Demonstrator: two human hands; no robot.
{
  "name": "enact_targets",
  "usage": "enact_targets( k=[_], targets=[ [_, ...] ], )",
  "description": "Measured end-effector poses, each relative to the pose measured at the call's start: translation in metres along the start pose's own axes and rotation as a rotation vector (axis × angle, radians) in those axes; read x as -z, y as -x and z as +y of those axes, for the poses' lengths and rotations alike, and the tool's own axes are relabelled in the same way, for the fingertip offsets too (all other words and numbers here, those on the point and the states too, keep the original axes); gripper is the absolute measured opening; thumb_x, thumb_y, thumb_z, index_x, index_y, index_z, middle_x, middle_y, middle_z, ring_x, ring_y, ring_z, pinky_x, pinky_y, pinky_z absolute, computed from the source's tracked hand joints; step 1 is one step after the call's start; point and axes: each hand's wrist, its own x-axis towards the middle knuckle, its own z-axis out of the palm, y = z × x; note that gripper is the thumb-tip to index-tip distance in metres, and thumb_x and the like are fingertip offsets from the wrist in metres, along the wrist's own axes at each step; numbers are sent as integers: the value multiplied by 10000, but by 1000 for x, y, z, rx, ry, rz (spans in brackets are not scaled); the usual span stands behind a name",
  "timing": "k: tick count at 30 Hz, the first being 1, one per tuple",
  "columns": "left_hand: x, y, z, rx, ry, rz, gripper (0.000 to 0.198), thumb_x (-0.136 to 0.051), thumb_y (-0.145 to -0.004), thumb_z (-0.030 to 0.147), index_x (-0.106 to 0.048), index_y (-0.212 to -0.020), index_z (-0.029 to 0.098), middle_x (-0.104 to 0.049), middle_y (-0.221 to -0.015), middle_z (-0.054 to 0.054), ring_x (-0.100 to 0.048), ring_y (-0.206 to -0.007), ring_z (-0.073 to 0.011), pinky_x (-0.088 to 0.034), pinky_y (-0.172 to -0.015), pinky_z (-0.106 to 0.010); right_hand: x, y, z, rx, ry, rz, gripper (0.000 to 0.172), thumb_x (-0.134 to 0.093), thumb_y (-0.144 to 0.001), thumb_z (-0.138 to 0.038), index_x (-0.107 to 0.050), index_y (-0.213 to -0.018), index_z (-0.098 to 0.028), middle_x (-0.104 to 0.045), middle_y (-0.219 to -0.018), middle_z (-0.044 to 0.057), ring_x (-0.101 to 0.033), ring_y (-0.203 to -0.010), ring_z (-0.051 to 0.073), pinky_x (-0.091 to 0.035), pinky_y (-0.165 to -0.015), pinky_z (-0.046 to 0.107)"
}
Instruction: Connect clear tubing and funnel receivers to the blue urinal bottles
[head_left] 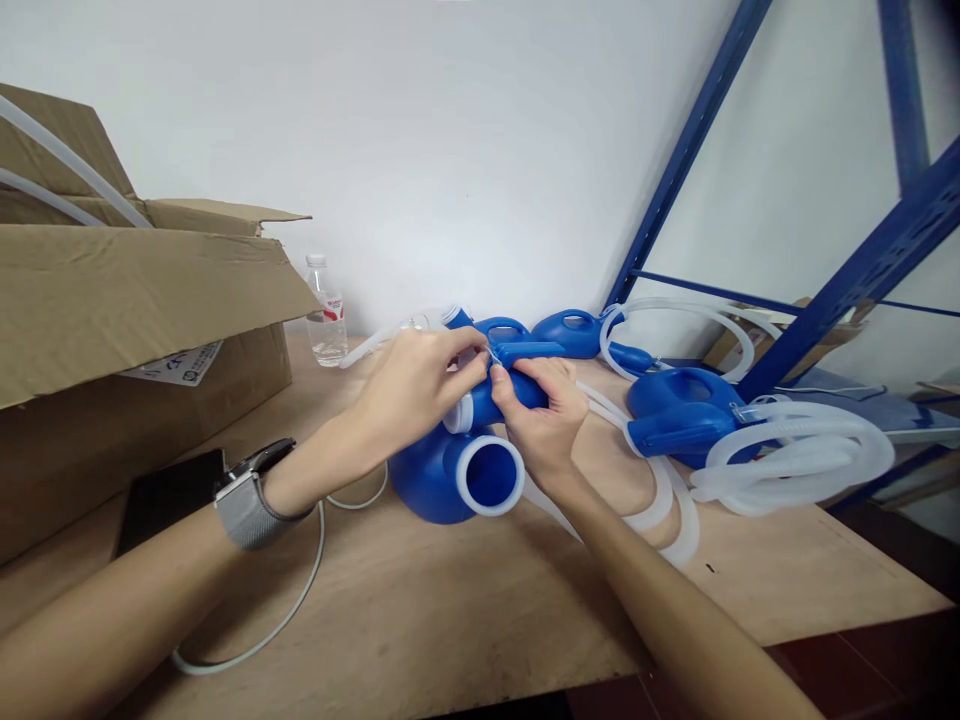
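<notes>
My right hand [551,410] is wrapped round a blue plastic piece [529,352] with a long flat part, above the middle of the table. Close against it on the left, my left hand [420,385] pinches something thin and clear at the end of that piece; it is too small to name. Just below both hands, a blue container [427,480] rests on the table with its round, white-rimmed mouth facing me. A white ring shows beside the blue piece, under my left fingers.
An open cardboard box [142,300] fills the left side, near a water bottle [328,315]. More blue containers [686,395] and coiled clear tubes [802,455] lie at the right on the wooden table [465,620], beside a blue metal frame [847,265].
</notes>
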Motion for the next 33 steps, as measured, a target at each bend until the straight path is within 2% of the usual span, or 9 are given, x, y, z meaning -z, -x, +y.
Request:
enact_targets(
  k=[4, 10, 13, 19, 25, 30, 33],
  targets=[
    [2, 1, 2, -82, -109, 6, 271, -562, -1017, 290, -789, -983, 147, -743, -766, -50, -610, -608, -135, -387, -612, -269, 2, -4, 2, 83, 53, 15, 311, -654, -972, -414, -693, -783, -171, -705, -769, 7, -626, -709, 113, -430, -862, 333],
    [-7, 5, -1, -163, -121, 107, 263, -550, -1051, 284, -772, -1040, 143, -778, -879, -67, -682, -698, -153, -427, -641, -252, 6, -7, 4, 190, 70, 45, 214, -683, -957, -313, -665, -802, -166, -707, -778, -19, -630, -708, 96, -386, -877, 331],
    [-12, 7, -3, -186, -137, 135, 293, -523, -1072, 314, -766, -1026, 157, -779, -904, -71, -693, -720, -157, -434, -644, -252, 9, -9, 2, 197, 122, 30, 264, -654, -973, -354, -673, -783, -171, -709, -761, -9, -629, -699, 108, -380, -875, 344],
    [-10, 7, 4, -105, -46, 137, 267, -549, -1041, 307, -779, -1057, 172, -791, -931, -61, -716, -767, -174, -478, -694, -264, 11, -11, 1, 244, 118, 32, 239, -662, -970, -330, -663, -789, -173, -717, -760, -15, -639, -692, 105, -370, -856, 346],
    [-3, 2, 10, 16, 124, 49, 279, -549, -1000, 319, -784, -1021, 170, -800, -932, -36, -729, -796, -180, -505, -732, -272, 13, -14, 0, 212, 185, -16, 334, -613, -995, -399, -685, -756, -177, -728, -753, -9, -642, -688, 113, -339, -852, 356],
    [-2, 0, 10, 9, 89, 47, 296, -539, -992, 326, -782, -1008, 158, -794, -902, -42, -721, -771, -178, -482, -711, -278, 11, -14, -2, 228, 130, -3, 271, -644, -982, -335, -684, -772, -170, -728, -772, -24, -639, -695, 101, -326, -845, 349],
    [0, -2, 8, 23, 44, -11, 304, -519, -991, 314, -783, -1011, 166, -799, -970, -55, -735, -835, -199, -494, -734, -291, 5, -10, 0, 170, 58, 5, 294, -646, -984, -358, -687, -764, -166, -714, -757, -18, -617, -674, 94, -343, -840, 341]
  ],
)
